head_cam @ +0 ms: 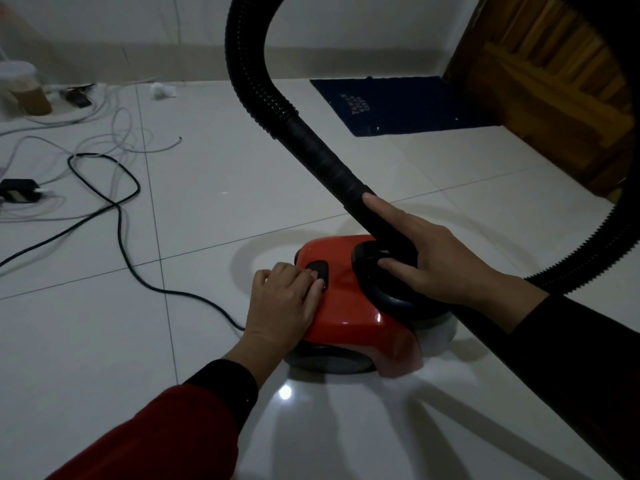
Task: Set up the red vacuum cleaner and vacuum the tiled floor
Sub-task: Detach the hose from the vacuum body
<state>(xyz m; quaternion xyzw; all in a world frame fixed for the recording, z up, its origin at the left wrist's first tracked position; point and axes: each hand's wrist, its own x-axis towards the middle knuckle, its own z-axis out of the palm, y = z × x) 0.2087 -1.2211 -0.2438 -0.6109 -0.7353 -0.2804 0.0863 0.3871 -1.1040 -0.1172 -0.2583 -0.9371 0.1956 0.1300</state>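
Note:
A small red vacuum cleaner (pixel 349 306) sits on the white tiled floor (pixel 104 341) in the middle of the view. My left hand (pixel 284 299) rests on its left side, with the fingers on the black button (pixel 320 268) on top. My right hand (pixel 429 258) grips the black hose (pixel 311 140) where its smooth cuff enters the round black port; the forefinger lies along the cuff and the thumb presses the port. From there the ribbed hose arches up, loops over the top of the view and comes down at the right.
A black power cord (pixel 119 216) snakes from the vacuum's left side across the tiles. White cables (pixel 117 133), a black adapter (pixel 19 190) and a jar (pixel 26 88) lie at the far left. A dark mat (pixel 405 105) lies before a wooden door (pixel 554 81) at the back right.

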